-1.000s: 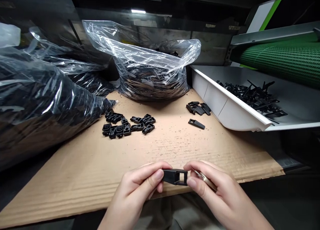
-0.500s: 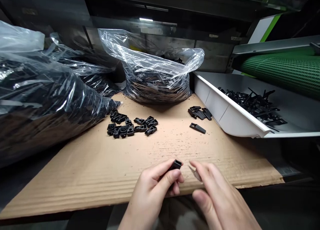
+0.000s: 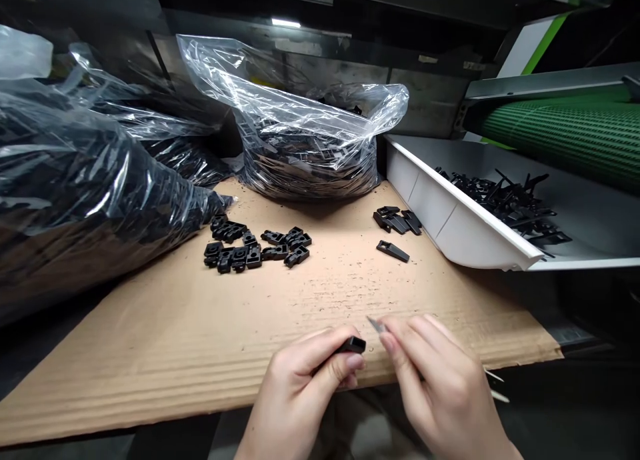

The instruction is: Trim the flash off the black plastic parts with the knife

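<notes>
At the front edge of the cardboard, my left hand (image 3: 313, 387) is closed around a small black plastic part (image 3: 354, 345), with its hollow end showing between thumb and forefinger. Just to the right, my right hand (image 3: 440, 380) pinches a small knife blade (image 3: 375, 324) between thumb and fingers. Its grey tip points up and left, a short gap from the black part. Whatever handle it has is hidden in the palm. Farther back on the cardboard lies a single tapered black part (image 3: 393, 251), near a small pile of similar parts (image 3: 397, 220).
Several blocky black parts (image 3: 239, 257) lie in a cluster at left on the cardboard sheet (image 3: 165, 353). Behind stands an open clear bag (image 3: 310, 160) of black parts; another full bag (image 3: 90, 200) bulges at left. A white tray (image 3: 465, 237) of parts sits right, below a green conveyor belt (image 3: 560, 130).
My right thumb has closed against the fingers, and the blade now points up and left toward the black part. My left hand has tilted the part and lowered it slightly.
</notes>
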A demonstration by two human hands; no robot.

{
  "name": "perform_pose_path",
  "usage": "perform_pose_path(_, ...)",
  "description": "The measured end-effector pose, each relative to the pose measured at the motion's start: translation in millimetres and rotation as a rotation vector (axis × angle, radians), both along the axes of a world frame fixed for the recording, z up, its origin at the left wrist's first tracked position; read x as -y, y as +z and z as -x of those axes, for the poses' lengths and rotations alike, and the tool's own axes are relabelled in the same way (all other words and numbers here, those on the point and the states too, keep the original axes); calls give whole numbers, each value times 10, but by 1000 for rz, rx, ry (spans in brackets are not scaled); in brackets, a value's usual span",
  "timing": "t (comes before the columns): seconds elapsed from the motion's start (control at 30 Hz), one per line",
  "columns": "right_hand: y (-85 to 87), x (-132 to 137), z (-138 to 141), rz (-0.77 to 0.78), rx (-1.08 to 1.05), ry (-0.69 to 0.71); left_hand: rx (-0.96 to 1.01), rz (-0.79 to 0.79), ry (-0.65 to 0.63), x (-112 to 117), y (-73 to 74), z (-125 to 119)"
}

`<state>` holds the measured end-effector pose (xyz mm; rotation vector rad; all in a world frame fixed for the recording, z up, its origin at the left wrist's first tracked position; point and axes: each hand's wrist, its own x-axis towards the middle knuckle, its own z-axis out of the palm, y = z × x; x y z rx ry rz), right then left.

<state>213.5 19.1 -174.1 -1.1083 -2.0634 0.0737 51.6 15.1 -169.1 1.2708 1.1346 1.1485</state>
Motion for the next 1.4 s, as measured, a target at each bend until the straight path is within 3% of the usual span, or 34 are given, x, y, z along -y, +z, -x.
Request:
perform_pose_path(0.13, 35, -21, -21, 46, -73, 22, -19, -18, 6, 16, 4, 12)
perform_pose_path(0.4, 48, 63, 110, -91, -80, 84, -101, -34, -23, 17, -14, 16)
perform_pose_path(0.73, 101, 19, 73, 7, 0, 99, -118, -109, -61, -2, -2, 7)
perform_pose_path(0.9, 74, -38, 18, 149, -76, 34, -150, -109, -59, -2, -17, 33)
perform_pose_path(1.03, 52, 2, -32, 324, -268, 59, -193, -144, 36, 40, -43, 35)
perform_pose_path(1.13, 30, 65, -23, 519, -391, -7, -136, -145, 107, 69, -46, 11)
perform_pose_path(1.27, 37, 113, 66, 715, -485, 12, -50, -183, 91, 62, -31, -4)
perform_pose_path(1.4, 93, 92, 140, 711, -505, 91, -49, -224, 31, 46, -26, 43)
